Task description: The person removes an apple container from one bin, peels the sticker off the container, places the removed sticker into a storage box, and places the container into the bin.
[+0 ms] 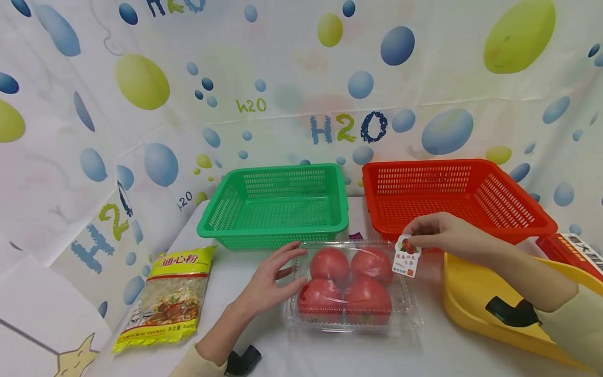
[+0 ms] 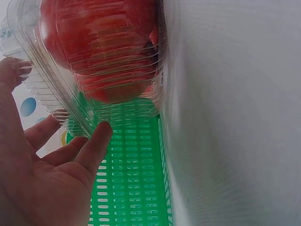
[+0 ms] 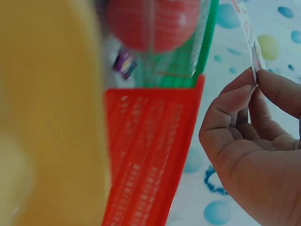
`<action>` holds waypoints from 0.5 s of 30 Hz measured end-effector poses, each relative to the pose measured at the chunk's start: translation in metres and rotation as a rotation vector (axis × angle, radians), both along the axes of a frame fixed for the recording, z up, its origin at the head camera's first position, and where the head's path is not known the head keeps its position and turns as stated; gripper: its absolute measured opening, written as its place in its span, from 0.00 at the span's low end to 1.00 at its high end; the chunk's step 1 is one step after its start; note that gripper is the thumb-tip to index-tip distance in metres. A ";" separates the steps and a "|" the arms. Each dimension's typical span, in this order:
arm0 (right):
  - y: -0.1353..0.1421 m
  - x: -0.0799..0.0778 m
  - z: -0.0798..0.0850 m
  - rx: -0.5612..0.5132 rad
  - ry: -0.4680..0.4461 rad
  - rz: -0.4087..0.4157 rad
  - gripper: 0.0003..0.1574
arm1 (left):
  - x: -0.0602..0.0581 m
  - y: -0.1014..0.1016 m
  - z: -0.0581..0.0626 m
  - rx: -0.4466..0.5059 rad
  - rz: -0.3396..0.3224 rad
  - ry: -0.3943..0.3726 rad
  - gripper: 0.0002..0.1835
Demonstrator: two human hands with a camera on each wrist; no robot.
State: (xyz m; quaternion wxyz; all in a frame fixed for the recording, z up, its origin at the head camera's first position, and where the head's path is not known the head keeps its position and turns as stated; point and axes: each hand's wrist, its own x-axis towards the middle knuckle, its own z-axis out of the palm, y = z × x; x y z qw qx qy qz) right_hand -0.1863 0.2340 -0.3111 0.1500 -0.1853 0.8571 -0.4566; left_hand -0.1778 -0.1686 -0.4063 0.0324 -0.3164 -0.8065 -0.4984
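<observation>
A clear plastic clamshell box [image 1: 410,314] with several big red round fruits [image 1: 368,299] in it sits on the white table in the head view. At its left side is my left hand [image 1: 266,280], fingers spread and fingertips at the box's edge. In the left wrist view the thumb and fingers [image 2: 96,143] lie against the ribbed plastic wall. My right hand [image 1: 445,235] pinches a small white label [image 1: 406,256] with a red fruit picture between thumb and fingertips, over the box's right end. Edge-on, the label [image 3: 251,42] looks thin in the right wrist view.
Behind the box stand a green basket [image 1: 273,235] and a red basket [image 1: 452,226]. A yellow tray [image 1: 471,309] lies under my right forearm, with a red package [image 1: 572,251] beyond it. On the left is a yellow bag of pasta [image 1: 171,298]. A small purple wrapper [image 1: 356,236] lies between the baskets.
</observation>
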 end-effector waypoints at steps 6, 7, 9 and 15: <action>0.031 0.007 -0.004 0.031 -0.021 -0.046 0.19 | 0.000 -0.001 0.000 -0.003 0.001 -0.002 0.28; 0.037 0.008 -0.005 0.034 -0.028 -0.052 0.19 | 0.001 -0.001 0.000 -0.002 0.001 -0.003 0.28; 0.047 0.009 -0.006 0.035 -0.043 -0.053 0.18 | 0.000 -0.001 0.000 0.000 -0.002 -0.003 0.28; 0.075 0.011 -0.016 0.071 -0.063 -0.024 0.16 | 0.001 0.000 0.001 0.005 -0.001 -0.009 0.29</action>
